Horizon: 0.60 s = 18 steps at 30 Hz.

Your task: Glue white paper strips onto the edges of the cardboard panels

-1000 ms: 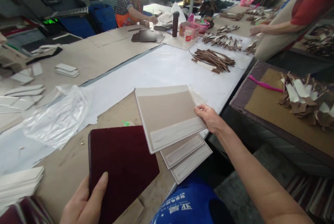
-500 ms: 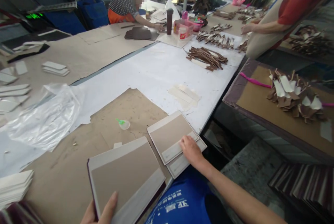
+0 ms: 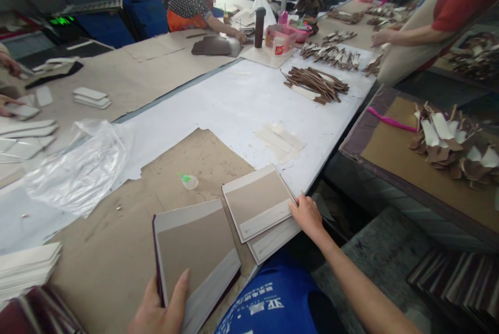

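My left hand (image 3: 166,300) grips the near left edge of a tan-and-white panel (image 3: 195,248) with a dark purple edge, thumb on top and fingers at its side. To the right lies another tan-and-white panel (image 3: 257,199), on top of a similar panel (image 3: 273,243) whose white strip shows below it. My right hand (image 3: 307,214) is closed on the right edge of the upper one, fingertips pinching its corner. A small clear squeeze bottle with a green tip (image 3: 189,182) rests on the brown paper just beyond both panels.
Crumpled clear plastic (image 3: 81,162) and stacked white strips (image 3: 29,271) lie to the left. Pale strips (image 3: 279,142) and a brown strip pile (image 3: 315,84) lie farther ahead. Co-workers stand around the table. A side table (image 3: 390,136) is at right, with stacked dark panels (image 3: 454,282) below.
My right hand has slid right to the edge of the upper panel. My left hand has moved right with its panel. A co-worker's hands have appeared at the far left.
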{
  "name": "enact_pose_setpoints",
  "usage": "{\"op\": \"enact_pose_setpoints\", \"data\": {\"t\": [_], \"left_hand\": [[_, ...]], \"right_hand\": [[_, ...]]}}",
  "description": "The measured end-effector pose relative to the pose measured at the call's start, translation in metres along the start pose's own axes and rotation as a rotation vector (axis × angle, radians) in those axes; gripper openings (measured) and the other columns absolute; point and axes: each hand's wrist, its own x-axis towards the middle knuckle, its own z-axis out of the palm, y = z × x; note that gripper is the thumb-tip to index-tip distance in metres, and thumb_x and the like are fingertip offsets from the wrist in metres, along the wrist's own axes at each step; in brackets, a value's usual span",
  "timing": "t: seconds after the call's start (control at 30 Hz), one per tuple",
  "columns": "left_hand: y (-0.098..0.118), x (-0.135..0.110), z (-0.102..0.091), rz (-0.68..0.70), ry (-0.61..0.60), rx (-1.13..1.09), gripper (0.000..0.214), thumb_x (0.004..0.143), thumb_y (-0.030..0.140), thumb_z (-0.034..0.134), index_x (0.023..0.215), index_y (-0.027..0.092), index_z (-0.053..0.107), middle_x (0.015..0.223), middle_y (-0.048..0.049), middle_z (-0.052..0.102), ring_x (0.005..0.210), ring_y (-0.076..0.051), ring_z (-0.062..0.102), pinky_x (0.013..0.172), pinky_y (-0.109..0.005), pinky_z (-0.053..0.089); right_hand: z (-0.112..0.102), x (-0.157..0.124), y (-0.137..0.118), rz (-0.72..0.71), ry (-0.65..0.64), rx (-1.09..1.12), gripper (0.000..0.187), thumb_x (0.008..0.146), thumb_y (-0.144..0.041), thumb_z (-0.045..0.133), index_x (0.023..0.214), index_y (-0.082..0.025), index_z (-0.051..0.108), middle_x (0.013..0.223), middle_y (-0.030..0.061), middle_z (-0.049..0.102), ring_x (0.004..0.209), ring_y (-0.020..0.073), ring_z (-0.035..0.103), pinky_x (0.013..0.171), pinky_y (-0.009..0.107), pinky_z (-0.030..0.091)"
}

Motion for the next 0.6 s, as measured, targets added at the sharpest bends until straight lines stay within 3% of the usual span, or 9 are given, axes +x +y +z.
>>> {"op": "enact_pose_setpoints", "data": {"t": [0.13, 0.23, 0.37, 0.5, 0.6], "left_hand": [[0.017, -0.01, 0.005, 0.052, 0.018, 0.016, 0.051, 0.071, 0.051, 0.039, 0.104, 0.016, 0.054, 0.082, -0.0125, 0.068, 0.083, -0.032, 0.063, 0.07, -0.038, 0.048], [0.022, -0.013, 0.006, 0.061, 0.026, 0.015, 0.049, 0.07, 0.05, 0.039, 0.101, 0.015, 0.054, 0.077, -0.0136, 0.067, 0.081, -0.033, 0.062, 0.068, -0.038, 0.047], [0.023, -0.019, 0.002, 0.104, 0.026, -0.051, 0.046, 0.073, 0.054, 0.035, 0.096, 0.019, 0.054, 0.075, -0.0109, 0.066, 0.081, -0.032, 0.062, 0.068, -0.038, 0.046], [0.025, -0.028, -0.001, 0.179, 0.02, -0.182, 0.05, 0.076, 0.06, 0.028, 0.093, 0.021, 0.053, 0.075, -0.0078, 0.066, 0.08, -0.03, 0.062, 0.071, -0.039, 0.045], [0.023, -0.024, 0.0, 0.112, -0.03, -0.124, 0.052, 0.069, 0.063, 0.04, 0.096, 0.021, 0.053, 0.071, -0.0067, 0.066, 0.074, -0.031, 0.063, 0.068, -0.04, 0.047]], "right_hand": [[-0.008, -0.005, -0.009, 0.053, -0.028, 0.51, 0.019, 0.072, -0.036, 0.054, 0.074, -0.02, 0.043, 0.071, 0.0015, 0.052, 0.071, 0.0192, 0.055, 0.062, 0.03, 0.044], [-0.036, -0.031, -0.033, -0.048, -0.068, 0.825, 0.023, 0.071, -0.038, 0.054, 0.074, -0.023, 0.037, 0.063, -0.0052, 0.043, 0.057, 0.0143, 0.05, 0.049, 0.025, 0.042], [-0.084, -0.094, -0.082, -0.375, -0.075, 0.688, 0.017, 0.075, -0.028, 0.051, 0.072, -0.023, 0.035, 0.057, -0.0084, 0.036, 0.052, 0.0094, 0.04, 0.05, 0.021, 0.035], [-0.102, -0.151, -0.121, -0.631, -0.334, 0.58, 0.014, 0.074, -0.026, 0.056, 0.08, -0.022, 0.044, 0.068, -0.0051, 0.05, 0.058, 0.0097, 0.046, 0.054, 0.021, 0.034], [-0.094, -0.152, -0.123, -0.759, -0.627, 0.6, 0.035, 0.066, -0.04, 0.068, 0.091, -0.022, 0.052, 0.082, -0.0024, 0.059, 0.068, 0.0125, 0.055, 0.059, 0.021, 0.039]]}}
